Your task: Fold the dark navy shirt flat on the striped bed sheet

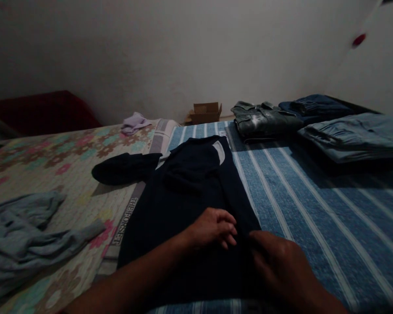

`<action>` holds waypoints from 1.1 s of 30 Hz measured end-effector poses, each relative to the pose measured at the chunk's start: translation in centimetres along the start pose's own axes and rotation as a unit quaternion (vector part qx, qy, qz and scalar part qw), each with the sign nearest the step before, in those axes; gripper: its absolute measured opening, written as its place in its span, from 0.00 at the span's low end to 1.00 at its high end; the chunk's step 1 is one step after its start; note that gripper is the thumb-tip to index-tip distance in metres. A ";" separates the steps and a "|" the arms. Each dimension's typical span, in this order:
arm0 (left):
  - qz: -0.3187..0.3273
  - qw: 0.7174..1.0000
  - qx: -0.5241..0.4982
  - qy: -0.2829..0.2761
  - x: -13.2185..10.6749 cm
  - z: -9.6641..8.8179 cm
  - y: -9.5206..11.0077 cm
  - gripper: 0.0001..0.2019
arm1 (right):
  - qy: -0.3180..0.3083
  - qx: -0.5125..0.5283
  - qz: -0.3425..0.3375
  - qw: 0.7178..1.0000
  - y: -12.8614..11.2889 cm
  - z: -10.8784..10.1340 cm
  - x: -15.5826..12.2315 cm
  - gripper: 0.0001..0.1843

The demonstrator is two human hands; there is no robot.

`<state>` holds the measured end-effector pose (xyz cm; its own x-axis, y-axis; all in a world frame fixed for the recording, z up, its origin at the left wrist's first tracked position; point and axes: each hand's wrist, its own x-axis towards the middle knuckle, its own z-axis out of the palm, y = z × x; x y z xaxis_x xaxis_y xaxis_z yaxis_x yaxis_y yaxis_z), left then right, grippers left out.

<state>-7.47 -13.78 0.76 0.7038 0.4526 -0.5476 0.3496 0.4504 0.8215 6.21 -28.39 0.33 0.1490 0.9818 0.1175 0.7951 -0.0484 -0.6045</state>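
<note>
A dark navy T-shirt lies flat on the bed with its collar away from me and its left sleeve spread out to the side. My left hand rests on the lower part of the shirt, fingers curled and pinching the fabric. My right hand is close beside it at the shirt's right edge, fingers bent onto the cloth. Both hands sit near the hem on the right side.
A crumpled grey-blue garment lies at the left on the floral sheet. Folded jeans and clothes are stacked at the back right on the blue striped sheet. A small cardboard box and a lilac cloth lie by the wall.
</note>
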 end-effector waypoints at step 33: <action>-0.072 0.992 -0.041 0.091 0.3 2.2 -1.3 0.11 | 0.189 -0.018 -0.288 0.938 0.4 3.3 -0.8 0.10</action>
<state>-6.37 -15.90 -0.18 0.5246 0.5069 -0.6840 0.3820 0.5778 0.7213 4.45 -28.57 -2.62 -0.1191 0.7113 0.6928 0.8261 0.4580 -0.3283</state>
